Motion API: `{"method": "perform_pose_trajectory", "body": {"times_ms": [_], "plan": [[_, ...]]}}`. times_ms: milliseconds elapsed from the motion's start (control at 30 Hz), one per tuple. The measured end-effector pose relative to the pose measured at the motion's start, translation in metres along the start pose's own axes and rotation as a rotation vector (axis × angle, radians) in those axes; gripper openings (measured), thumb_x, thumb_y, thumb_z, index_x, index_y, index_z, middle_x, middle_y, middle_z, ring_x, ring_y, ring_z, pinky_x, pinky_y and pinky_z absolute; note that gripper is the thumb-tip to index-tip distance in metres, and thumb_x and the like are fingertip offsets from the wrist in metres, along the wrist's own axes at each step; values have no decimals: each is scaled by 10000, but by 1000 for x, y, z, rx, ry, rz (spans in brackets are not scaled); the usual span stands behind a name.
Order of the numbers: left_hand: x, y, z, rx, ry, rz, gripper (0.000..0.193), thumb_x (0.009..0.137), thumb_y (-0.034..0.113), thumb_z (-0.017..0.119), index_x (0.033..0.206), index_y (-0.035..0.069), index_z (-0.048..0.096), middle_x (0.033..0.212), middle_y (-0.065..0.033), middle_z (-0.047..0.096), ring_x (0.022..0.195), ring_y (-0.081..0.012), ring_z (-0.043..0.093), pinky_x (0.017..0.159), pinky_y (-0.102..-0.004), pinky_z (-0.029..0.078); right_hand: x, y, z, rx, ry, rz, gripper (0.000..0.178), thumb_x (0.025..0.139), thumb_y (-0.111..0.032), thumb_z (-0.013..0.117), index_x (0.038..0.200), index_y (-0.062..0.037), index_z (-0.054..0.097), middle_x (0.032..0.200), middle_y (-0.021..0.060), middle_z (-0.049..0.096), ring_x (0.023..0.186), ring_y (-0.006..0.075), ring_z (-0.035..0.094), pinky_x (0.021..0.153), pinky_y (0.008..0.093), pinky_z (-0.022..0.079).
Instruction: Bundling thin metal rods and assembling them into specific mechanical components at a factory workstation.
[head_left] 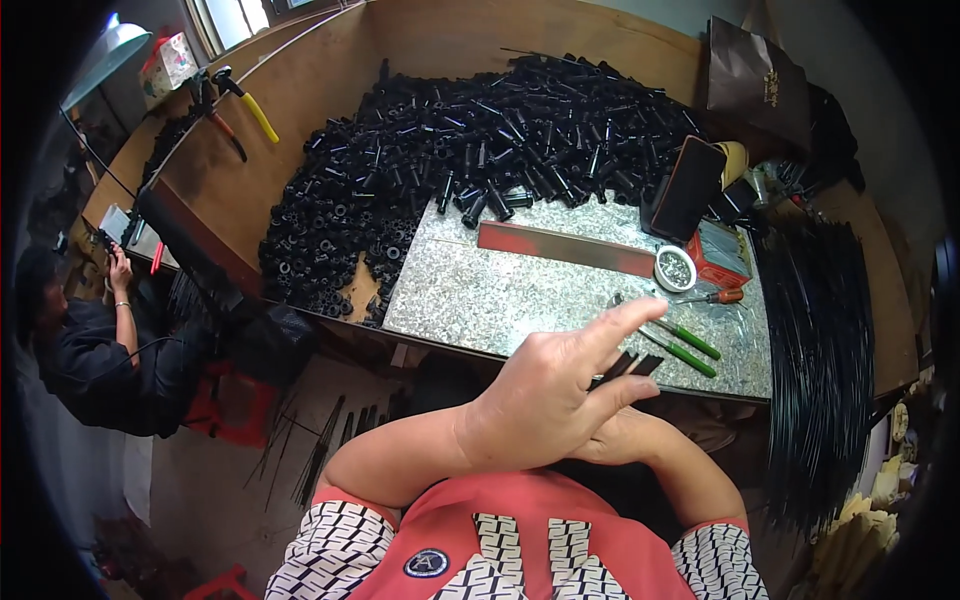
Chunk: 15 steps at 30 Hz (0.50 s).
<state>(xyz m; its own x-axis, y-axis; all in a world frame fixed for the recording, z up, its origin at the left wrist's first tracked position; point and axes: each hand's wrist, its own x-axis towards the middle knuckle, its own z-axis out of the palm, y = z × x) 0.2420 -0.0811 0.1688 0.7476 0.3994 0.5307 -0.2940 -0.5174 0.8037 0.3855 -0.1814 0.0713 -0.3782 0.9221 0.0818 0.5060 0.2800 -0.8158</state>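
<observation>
My left hand (545, 390) lies across my right hand (622, 436) in front of my chest, near the table's front edge. Its index finger and thumb point right with a gap between them. Several thin dark strips (648, 365) stick out of that gap, apparently held in the left hand. The right hand sits beneath it with its fingers mostly hidden. Just beyond the fingertips, green-handled pliers (692, 352) lie on a speckled grey slab (460, 300). Their jaw end is partly behind the left index finger.
Black tubular parts (460, 140) fill the wooden-walled table. On the slab are a flat bar (565, 248), white dish (675, 269), orange-handled tool (725, 297) and red box (720, 262). A phone (688, 188) leans behind. Long black rods (820, 350) hang at right. Another person (100, 340) sits at left.
</observation>
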Motion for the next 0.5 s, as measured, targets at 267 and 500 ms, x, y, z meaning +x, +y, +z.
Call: {"method": "perform_pose_trajectory", "body": {"times_ms": [267,500], "plan": [[-7,7,10,43,-53,150,687,807,164,720,1386,-10,394,787,-137,648,699,-261,644,644,-333,514,-13,17,-4,671,204,-88,407,913,-395,607,1073,-20,602,1046,92,645,971,178,608,863,328,476],[-15,-25,-18,27,168,202,803,802,421,717,1340,-67,373,1047,-161,661,958,-246,657,876,-352,496,22,18,23,457,655,369,154,926,-147,594,932,7,592,765,57,668,704,121,625,656,290,512]]}}
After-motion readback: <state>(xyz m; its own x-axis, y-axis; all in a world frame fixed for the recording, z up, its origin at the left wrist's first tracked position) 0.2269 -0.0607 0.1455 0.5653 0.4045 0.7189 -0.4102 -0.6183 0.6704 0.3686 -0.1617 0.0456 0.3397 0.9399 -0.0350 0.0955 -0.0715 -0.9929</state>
